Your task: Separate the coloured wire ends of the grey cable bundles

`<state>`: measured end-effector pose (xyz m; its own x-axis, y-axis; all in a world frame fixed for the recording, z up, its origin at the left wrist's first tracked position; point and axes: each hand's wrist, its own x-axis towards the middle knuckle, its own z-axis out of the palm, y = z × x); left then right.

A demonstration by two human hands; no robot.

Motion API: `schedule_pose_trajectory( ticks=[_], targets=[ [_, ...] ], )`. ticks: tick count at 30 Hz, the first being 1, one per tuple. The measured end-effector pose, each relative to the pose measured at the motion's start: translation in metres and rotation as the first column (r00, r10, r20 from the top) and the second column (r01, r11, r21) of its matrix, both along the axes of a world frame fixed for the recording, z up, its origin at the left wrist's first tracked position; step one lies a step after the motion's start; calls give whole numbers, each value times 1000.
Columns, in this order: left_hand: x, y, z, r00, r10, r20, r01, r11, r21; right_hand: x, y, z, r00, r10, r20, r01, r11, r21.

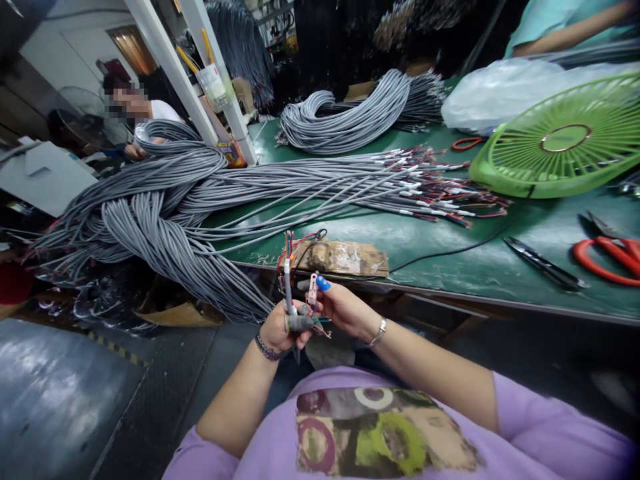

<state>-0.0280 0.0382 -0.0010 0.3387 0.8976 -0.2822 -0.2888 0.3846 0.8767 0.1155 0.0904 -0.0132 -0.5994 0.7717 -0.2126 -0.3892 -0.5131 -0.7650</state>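
Near the table's front edge, my left hand (283,328) is closed around a grey cable (289,287). Thin coloured wires (289,244) fan out of the cable's upper end. A grey cover wraps one of this hand's fingers. Close beside it, my right hand (345,308) pinches a small pale pink piece (313,289) with a hole near its top; its exact kind is unclear. Blue covering shows on the right thumb tip. More thin wires (323,327) stick out between the two hands, and I cannot tell which cable they belong to.
Grey cables (280,177) with stripped ends lie across the green table (350,230). A taped cardboard block (345,259) sits at its front edge. Rightward are pliers (545,263), red-handled scissors (610,257) and a green fan (560,140). Another person (160,110) is at the left.
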Motion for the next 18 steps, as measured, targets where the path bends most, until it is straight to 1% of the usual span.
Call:
schedule_pose_trajectory(
  ticks=[1, 2, 3, 5, 6, 7, 8, 9, 11, 13, 15, 18],
  targets=[
    [0, 0, 0, 1000, -5, 7, 5, 1000, -1, 0, 0, 1, 1000, -4, -4, 4, 1000, -3],
    [1, 0, 0, 1000, -11, 9, 11, 1000, -3, 0, 0, 1, 999, -38, 10, 38, 999, 12],
    [1, 0, -1, 1000, -18, 7, 18, 1000, -6, -1, 0, 0, 995, -93, 39, 91, 995, 45],
    [2, 1, -2, 1000, -28, 4, 28, 1000, -12, -1, 0, -2, 969, -224, 107, 209, 968, 140],
    [3, 1, -3, 1000, -29, 4, 29, 999, -16, -1, 0, -3, 955, -267, 128, 242, 953, 183],
    [3, 2, -3, 1000, -23, 7, 24, 999, -23, -2, 0, -4, 950, -282, 134, 251, 945, 208],
    [4, 2, -4, 1000, -14, 11, 14, 999, -34, -3, 0, -5, 956, -265, 124, 236, 950, 205],
    [4, 3, -5, 1000, -2, 14, 3, 999, -46, -4, 0, -6, 970, -223, 97, 204, 964, 172],
    [5, 4, -8, 1000, 10, 21, -9, 998, -63, -6, 0, -7, 993, -117, 9, 116, 992, 48],
    [5, 6, -11, 999, -5, 42, 8, 998, -67, -8, 2, -7, 995, -60, -80, 54, 996, -77],
    [4, 7, -15, 997, -29, 72, 34, 998, -61, -10, 3, -7, 989, -63, -137, 42, 988, -151],
    [3, 9, -20, 994, -37, 101, 41, 998, -41, -12, 5, -6, 981, -105, -165, 70, 977, -202]
  ],
)
